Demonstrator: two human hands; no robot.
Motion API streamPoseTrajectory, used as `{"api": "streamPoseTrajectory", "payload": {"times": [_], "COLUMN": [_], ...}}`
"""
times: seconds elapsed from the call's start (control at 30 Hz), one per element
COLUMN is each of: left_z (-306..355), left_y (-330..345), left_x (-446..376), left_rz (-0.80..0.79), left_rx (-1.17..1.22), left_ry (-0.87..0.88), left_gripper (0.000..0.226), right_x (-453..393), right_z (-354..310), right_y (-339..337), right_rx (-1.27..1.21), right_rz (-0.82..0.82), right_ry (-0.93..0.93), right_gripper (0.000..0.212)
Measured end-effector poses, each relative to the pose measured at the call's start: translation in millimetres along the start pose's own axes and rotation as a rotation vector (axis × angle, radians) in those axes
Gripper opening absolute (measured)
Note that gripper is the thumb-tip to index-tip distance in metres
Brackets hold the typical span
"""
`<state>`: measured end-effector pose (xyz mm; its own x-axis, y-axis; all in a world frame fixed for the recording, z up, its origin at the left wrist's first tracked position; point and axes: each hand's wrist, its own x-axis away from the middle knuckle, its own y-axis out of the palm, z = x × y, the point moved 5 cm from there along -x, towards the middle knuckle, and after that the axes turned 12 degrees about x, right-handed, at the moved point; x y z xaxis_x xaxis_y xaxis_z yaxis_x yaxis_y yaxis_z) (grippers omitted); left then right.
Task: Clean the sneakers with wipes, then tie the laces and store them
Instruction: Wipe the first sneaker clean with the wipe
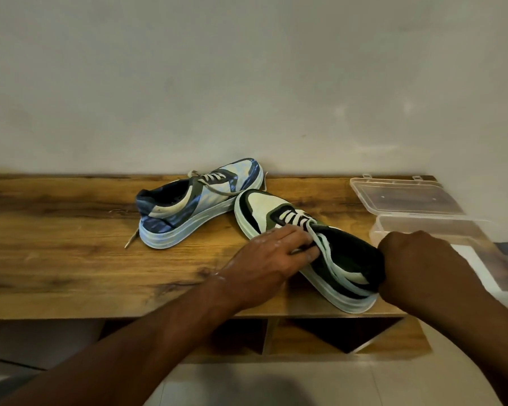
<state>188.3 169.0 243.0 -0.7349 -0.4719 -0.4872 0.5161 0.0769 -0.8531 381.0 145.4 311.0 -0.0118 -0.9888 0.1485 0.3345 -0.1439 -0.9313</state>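
Note:
Two sneakers lie on a wooden shelf top (71,259). The far sneaker (200,203) is blue and white, tipped on its side with its laces loose. The near sneaker (314,244) is white, green and black, its toe pointing away from me. My left hand (273,253) rests on the near sneaker's left side, fingers at the laces by the tongue. My right hand (417,265) is at the heel's right side, knuckles up; its fingers are hidden behind the shoe. No wipe shows in either hand.
A clear plastic box (423,227) with its lid (402,197) swung open stands at the right end of the shelf. A plain wall runs behind. Open cubbies (320,332) sit under the shelf top, above a tiled floor.

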Motion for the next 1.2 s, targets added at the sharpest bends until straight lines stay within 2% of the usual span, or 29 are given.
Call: {"api": "streamPoseTrajectory", "payload": {"times": [0.13,0.2,0.27,0.37,0.5,0.57,0.67,0.73,0.87,1.03,1.13,1.2], "left_z": [-10,-21,-34,-48,-60,-60,-58,-52,-39,-47,-48,-47], "left_y": [3,1,-2,-9,-18,-22,-17,-10,-9,-4,1,0], "left_x": [-7,-12,-17,-18,-14,-7,5,11,12,14,20,19], "left_rz": [0.059,0.110,0.101,0.049,-0.010,-0.020,-0.009,0.005,0.109,0.063,0.011,-0.005], "left_rx": [-0.065,-0.083,-0.013,0.127,0.120,0.258,0.598,0.683,0.486,0.540,0.450,0.348], "left_ry": [-0.034,-0.133,-0.286,-0.512,-0.651,-0.746,-0.894,-0.980,-0.931,-0.947,-0.909,-0.822], "left_gripper": [0.043,0.043,0.055,0.072,0.077,0.075,0.076,0.070,0.082,0.079,0.053,0.042], "right_x": [11,11,6,-5,-20,-26,-28,-27,-25,-26,-27,-27], "right_z": [-15,-26,-37,-50,-43,-29,-15,-19,-44,-44,-38,-37], "right_y": [-3,0,10,23,34,40,49,55,67,72,74,74], "right_rx": [-0.053,-0.169,-0.315,-0.537,-0.677,-0.758,-0.849,-0.900,-0.978,-0.989,-1.014,-1.019], "right_rz": [-0.038,0.047,0.125,0.222,0.298,0.328,0.368,0.352,0.285,0.294,0.339,0.356], "right_ry": [0.024,0.023,-0.006,-0.068,-0.058,0.000,0.090,0.116,0.103,0.154,0.203,0.217], "right_gripper": [0.043,0.027,0.005,0.021,0.022,0.022,0.020,0.020,0.022,0.023,0.022,0.021]}}
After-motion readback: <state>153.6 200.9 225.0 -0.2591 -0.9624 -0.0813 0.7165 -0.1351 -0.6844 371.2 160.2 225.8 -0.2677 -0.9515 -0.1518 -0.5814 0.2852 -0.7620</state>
